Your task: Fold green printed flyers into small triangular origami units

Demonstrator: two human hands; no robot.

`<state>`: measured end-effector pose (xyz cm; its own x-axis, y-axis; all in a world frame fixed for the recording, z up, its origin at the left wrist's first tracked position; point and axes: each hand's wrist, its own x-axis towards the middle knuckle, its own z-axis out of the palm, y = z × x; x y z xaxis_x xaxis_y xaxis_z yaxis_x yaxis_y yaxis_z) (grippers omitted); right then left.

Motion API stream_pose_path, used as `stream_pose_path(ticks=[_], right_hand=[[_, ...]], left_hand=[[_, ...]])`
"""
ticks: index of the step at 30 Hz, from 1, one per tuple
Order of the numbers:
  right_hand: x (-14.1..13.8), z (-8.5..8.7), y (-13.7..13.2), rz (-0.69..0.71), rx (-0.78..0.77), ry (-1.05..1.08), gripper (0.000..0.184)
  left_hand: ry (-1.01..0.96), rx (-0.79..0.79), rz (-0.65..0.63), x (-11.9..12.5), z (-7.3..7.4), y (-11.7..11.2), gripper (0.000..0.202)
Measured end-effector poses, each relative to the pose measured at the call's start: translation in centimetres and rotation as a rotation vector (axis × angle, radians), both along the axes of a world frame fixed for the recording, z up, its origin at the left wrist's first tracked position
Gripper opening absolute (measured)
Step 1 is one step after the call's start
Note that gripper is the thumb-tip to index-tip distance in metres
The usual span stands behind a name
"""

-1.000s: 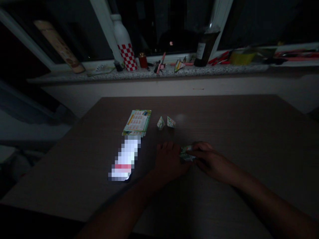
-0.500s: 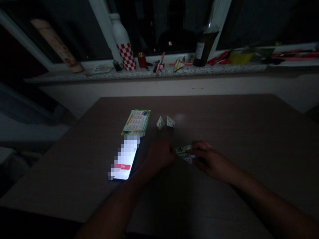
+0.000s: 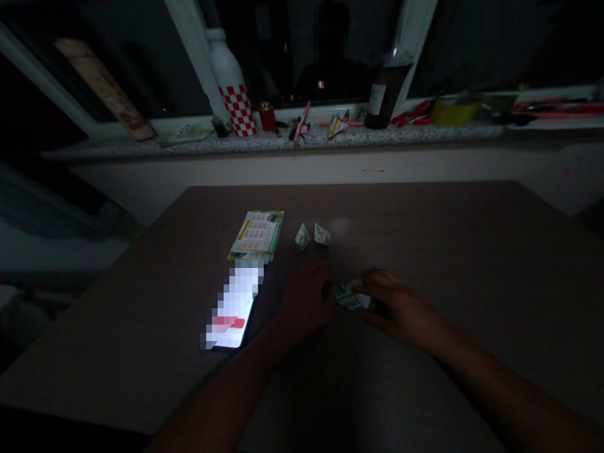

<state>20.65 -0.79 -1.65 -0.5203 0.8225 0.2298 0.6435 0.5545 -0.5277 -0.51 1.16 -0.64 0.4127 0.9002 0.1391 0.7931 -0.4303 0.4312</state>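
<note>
A small folded piece of printed paper [image 3: 348,296], green and white, is held low over the table between my two hands. My left hand [image 3: 309,299] is closed at its left end, the fingertips partly hidden in shadow. On the other side my right hand [image 3: 394,305] grips the right end, thumb and fingers pressed against it. Just beyond my hands stand two small folded paper pieces, a left one [image 3: 302,236] and a right one [image 3: 321,234]. A lit phone [image 3: 233,308] lies left of my left hand, with a stack of printed leaflets [image 3: 258,233] behind it.
The brown table [image 3: 425,233] reaches to the wall under a window. On the stone sill [image 3: 278,142] stand a red-checked white bottle [image 3: 236,100], a dark bottle [image 3: 380,97], a red jar [image 3: 267,117], a folded paper shape [image 3: 336,128] and a leaning tube [image 3: 106,88].
The folded paper between my hands looks flatter, its lower flap no longer hanging apart. My right fingers have shifted slightly over it. The view has tilted a little.
</note>
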Motion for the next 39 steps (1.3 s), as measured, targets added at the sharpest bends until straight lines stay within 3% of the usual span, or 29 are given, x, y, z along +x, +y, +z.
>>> stream_pose_path(ticks=[8,13,18,25,39], right_hand=[[0.7,-0.7,0.9,0.078,0.086,-0.014,0.041],[0.9,-1.5,1.9,0.056,0.148,0.069,0.035],[0.9,-1.6,2.1,-0.012,0.142,0.067,0.027],[0.6,-1.2,1.4,-0.03,0.12,0.081,0.02],[0.1,0.2,0.3,0.105,-0.021,0.013,0.022]], left_hand=[[0.007,0.003,-0.273,-0.3,0.0,0.2,0.051],[0.085,-0.007,-0.386,-0.2,0.3,0.1,0.051],[0.146,0.013,-0.377,0.2,0.7,-0.2,0.029],[0.225,0.01,-0.359,0.4,1.0,-0.4,0.019],[0.192,-0.076,-0.339,0.2,0.7,-1.0,0.025]])
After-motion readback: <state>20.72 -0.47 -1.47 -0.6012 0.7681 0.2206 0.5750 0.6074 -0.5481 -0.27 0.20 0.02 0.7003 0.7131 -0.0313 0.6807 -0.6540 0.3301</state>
